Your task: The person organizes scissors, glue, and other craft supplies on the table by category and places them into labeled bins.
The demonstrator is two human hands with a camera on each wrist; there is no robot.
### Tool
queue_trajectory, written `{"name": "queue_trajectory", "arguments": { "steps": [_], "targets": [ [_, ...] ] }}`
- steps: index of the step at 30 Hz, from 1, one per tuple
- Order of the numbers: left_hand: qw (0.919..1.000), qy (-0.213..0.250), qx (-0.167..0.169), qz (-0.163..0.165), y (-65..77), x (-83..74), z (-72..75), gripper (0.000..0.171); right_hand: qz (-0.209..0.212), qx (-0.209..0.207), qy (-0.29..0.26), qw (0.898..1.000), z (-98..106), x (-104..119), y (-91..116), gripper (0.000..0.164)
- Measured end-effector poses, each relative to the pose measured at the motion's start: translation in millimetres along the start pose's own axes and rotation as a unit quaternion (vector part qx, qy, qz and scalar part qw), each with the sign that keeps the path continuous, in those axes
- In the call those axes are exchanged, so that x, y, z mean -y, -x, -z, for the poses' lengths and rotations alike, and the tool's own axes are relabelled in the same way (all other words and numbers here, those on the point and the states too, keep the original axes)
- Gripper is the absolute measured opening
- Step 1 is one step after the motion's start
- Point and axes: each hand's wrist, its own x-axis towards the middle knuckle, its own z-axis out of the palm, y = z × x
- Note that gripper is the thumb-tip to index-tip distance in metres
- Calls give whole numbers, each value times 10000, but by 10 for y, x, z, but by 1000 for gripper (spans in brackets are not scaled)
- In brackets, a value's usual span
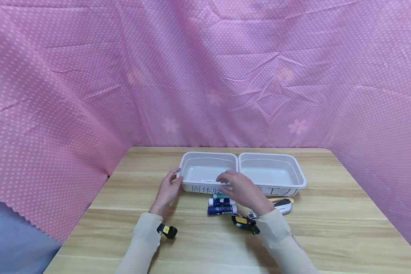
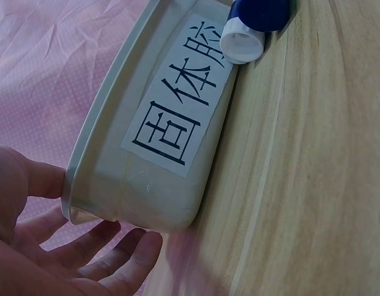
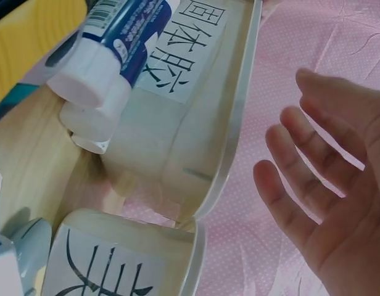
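My left hand (image 1: 168,190) is at the left end of a white plastic bin (image 2: 100,160), its thumb and fingers holding the rim near the front corner. A paper label with large black characters is stuck on the bin's front. My right hand (image 1: 241,190) hovers over the front right part of that bin, fingers spread and slightly bent, with nothing in them. Beneath it, glue sticks with blue bodies and white caps (image 1: 222,210) lie side by side in front of the bin. A green-banded stick (image 1: 220,196) lies nearest the bin wall, partly hidden.
A second labelled white bin (image 1: 298,186) stands against the right side of the first. Utility knives (image 1: 283,207) lie before it, partly behind my right forearm. Another black and yellow cutter (image 1: 241,220) lies nearer. Pink dotted cloth (image 1: 205,76) hangs behind the wooden table (image 1: 198,247).
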Motion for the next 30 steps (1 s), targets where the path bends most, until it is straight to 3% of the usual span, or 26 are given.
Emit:
{"name": "queue_trajectory", "arguments": {
  "steps": [8, 19, 24, 30],
  "targets": [
    [9999, 26, -34, -96, 15, 43, -1, 48, 52, 627, -291, 9976, -6, 71, 18, 28],
    [10000, -59, -68, -34, 14, 64, 4, 47, -197, 1492, -27, 9886, -51, 132, 68, 19],
    [10000, -10, 26, -12, 19, 43, 15, 48, -117, 1544, 334, 9874, -127, 139, 73, 13],
    [10000, -35, 35, -20, 12, 23, 10, 49, -380, 1556, 628, 9851, -181, 167, 84, 16]
  ]
}}
